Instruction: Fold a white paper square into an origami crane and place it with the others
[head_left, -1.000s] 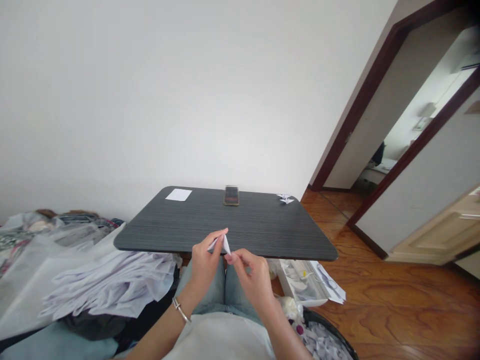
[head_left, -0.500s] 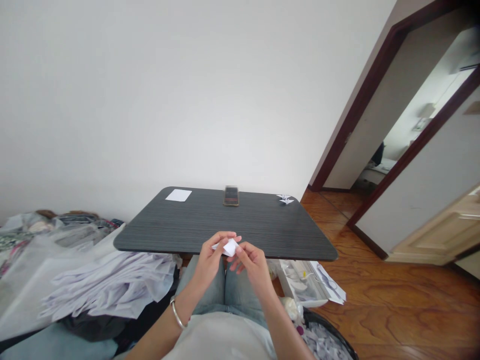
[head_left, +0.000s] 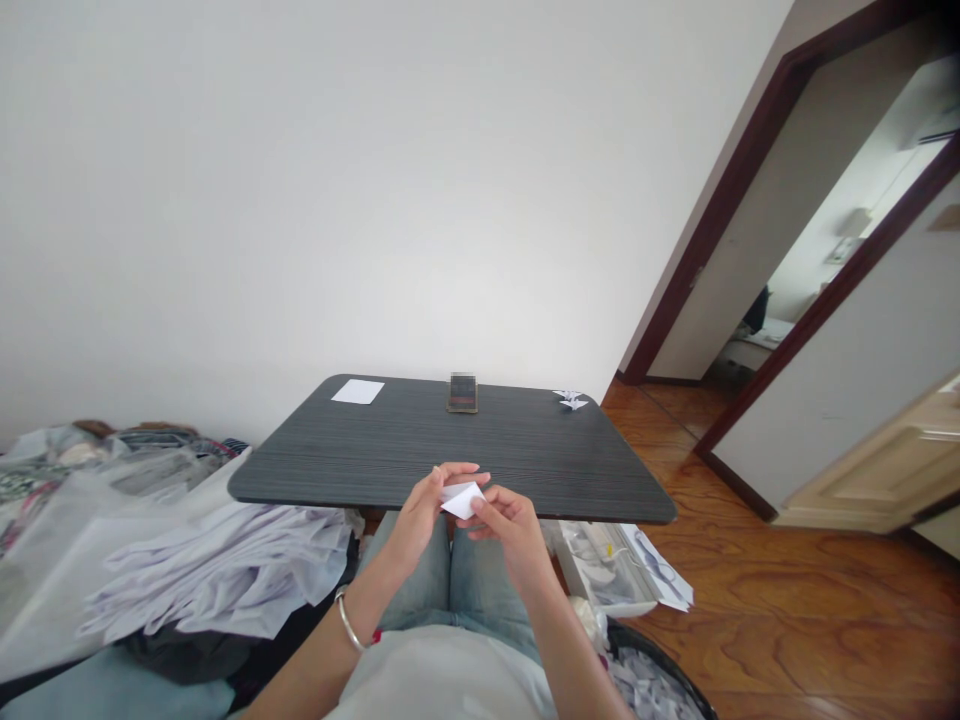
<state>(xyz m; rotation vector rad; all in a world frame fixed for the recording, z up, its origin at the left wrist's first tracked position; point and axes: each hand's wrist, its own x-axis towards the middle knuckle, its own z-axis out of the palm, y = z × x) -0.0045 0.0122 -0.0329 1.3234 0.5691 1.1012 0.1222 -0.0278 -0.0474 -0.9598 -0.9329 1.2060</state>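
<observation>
Head view: the left hand holds the left side of a small folded white paper, fingers stretched behind it, while the right hand pinches its right corner between thumb and fingers. The paper is held up at the near edge of the dark table. Along the table's far side are a white sheet, a dark phone-like object (its picture blurred) and, near the right corner, small paper figures
</observation>
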